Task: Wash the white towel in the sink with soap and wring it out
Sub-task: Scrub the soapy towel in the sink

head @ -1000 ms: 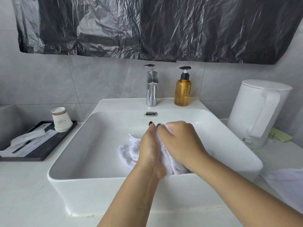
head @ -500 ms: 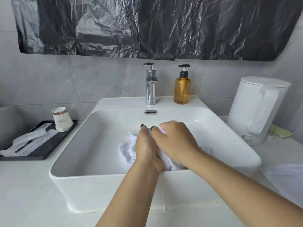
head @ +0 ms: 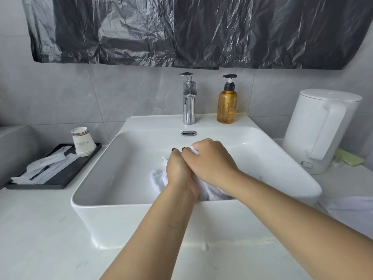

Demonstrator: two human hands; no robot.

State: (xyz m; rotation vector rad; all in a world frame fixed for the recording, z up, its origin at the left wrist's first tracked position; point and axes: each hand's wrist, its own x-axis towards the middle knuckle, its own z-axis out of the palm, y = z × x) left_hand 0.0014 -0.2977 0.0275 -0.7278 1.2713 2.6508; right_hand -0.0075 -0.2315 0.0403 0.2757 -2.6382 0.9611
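Sink (head: 96,190): L hand (head: 179,172) & R hand (head: 210,160) grip white towel (head: 158,177)

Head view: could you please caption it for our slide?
Both hands, left hand and right hand, grip the white towel over the sink.

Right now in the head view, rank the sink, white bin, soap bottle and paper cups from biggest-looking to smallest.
1. Sink
2. White bin
3. Soap bottle
4. Paper cups, though close to the soap bottle in apparent size, so that order is unsure.

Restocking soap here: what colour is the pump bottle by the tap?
Amber pump bottle with a black pump, seen clearly in the head view.
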